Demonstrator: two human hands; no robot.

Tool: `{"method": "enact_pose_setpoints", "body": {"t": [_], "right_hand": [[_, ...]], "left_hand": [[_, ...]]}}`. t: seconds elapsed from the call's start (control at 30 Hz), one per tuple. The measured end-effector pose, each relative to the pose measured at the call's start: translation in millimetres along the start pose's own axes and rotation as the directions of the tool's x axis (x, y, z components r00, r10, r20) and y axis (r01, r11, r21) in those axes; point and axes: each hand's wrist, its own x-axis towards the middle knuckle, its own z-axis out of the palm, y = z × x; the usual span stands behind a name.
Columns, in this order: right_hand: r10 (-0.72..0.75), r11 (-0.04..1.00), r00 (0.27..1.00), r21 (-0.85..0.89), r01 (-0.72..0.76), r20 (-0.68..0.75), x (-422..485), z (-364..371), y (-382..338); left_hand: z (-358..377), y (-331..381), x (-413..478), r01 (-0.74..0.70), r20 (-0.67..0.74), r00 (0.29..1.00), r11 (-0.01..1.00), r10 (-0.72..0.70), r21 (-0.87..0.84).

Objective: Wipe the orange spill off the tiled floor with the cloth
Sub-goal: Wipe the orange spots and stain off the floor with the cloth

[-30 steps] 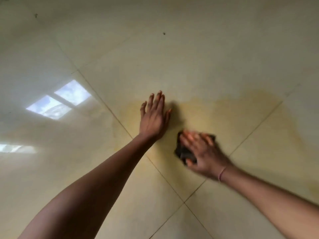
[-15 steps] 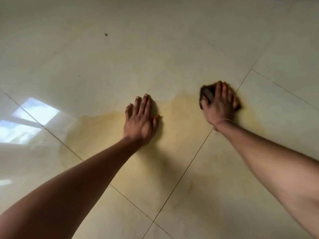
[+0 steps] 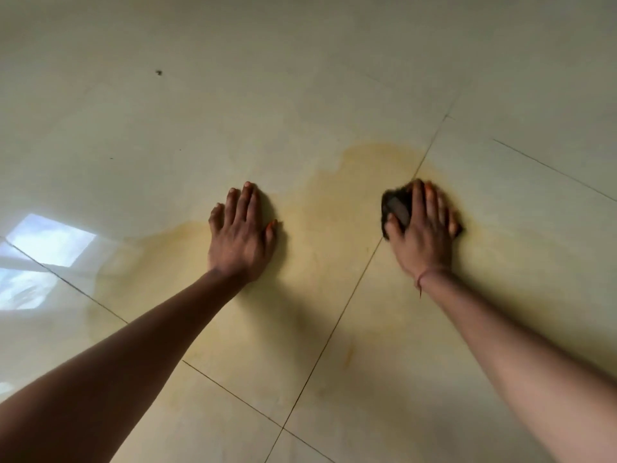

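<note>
A pale orange spill (image 3: 337,208) spreads in a thin film over the cream tiled floor (image 3: 233,105), across a grout line and around both hands. My right hand (image 3: 422,232) presses down on a small dark cloth (image 3: 395,208), which shows under its fingers and thumb at the spill's right side. My left hand (image 3: 242,233) lies flat on the floor with its fingers spread, palm down on the spill's left part, holding nothing.
Grout lines (image 3: 354,292) cross the glossy tiles. A bright window reflection (image 3: 50,243) lies at the left. A small dark speck (image 3: 159,72) sits on the far tile.
My right hand swept the cloth from beside my left hand away to the right and farther out, then drew it back a little. My left hand stayed planted on the floor.
</note>
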Motion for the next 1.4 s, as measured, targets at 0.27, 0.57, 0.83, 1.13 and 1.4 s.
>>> {"method": "enact_pose_setpoints", "body": {"t": [0.27,0.57,0.83,1.13,1.4], "right_hand": [[-0.218,0.968,0.973,-0.111,0.225,0.069,-37.7,-10.1,48.7],[0.265,0.964,0.964,-0.030,-0.265,-0.008,-153.4,-36.1,156.7],[0.293,0.956,0.956,0.008,-0.293,0.015,-102.6,-28.5,117.2],[0.515,0.857,0.856,0.007,-0.515,-0.049,-110.9,-39.0,149.9],[-0.403,0.915,0.895,0.093,0.392,0.193,-232.3,-8.5,4.3]], "left_hand": [[1.3,137.6,11.8,-0.345,0.067,0.934,0.935,0.351,-0.085],[39.0,192.7,9.7,-0.500,0.202,0.846,0.866,0.494,-0.026],[44.7,188.9,11.8,-0.501,0.141,0.853,0.864,0.502,-0.046],[35.9,182.5,14.1,-0.502,0.128,0.847,0.856,0.515,-0.126],[5.8,96.3,-19.9,-0.508,0.172,0.846,0.861,0.505,-0.027]]}}
